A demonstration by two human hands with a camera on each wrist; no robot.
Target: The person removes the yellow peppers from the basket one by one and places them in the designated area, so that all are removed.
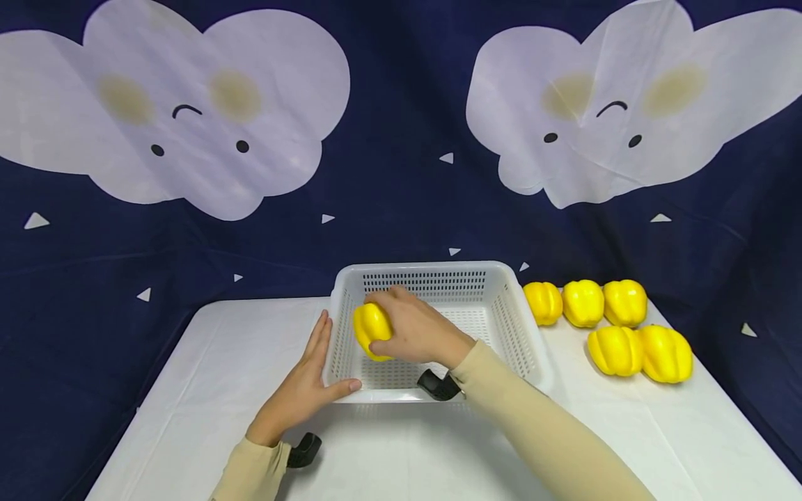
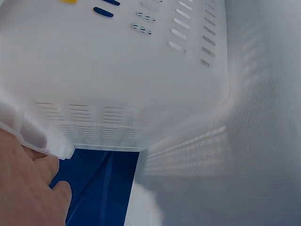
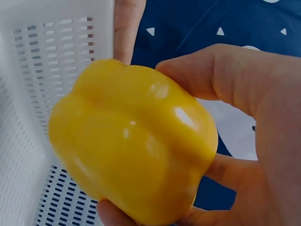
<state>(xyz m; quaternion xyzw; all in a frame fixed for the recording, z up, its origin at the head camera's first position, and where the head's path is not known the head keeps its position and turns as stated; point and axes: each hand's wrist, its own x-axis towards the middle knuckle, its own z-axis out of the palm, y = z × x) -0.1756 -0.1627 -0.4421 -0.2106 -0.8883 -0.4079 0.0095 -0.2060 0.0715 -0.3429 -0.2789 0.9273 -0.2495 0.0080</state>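
A yellow bell pepper [image 1: 372,330] is gripped in my right hand [image 1: 416,327], above the floor of the white plastic basket [image 1: 532,348] near its left wall. Up close in the right wrist view, the thumb and fingers hold the glossy pepper [image 3: 131,141] from its sides. My left hand [image 1: 301,390] rests against the basket's front left corner, fingers straight along the outer left side and thumb on the front rim. In the left wrist view, part of that hand [image 2: 28,188] touches the basket rim.
On the white table [image 1: 207,390], right of the basket, several more yellow bell peppers [image 1: 583,304] stand in two rows. A dark blue curtain [image 1: 401,174] with cloud shapes hangs behind. Each wrist carries a black device [image 1: 305,450].
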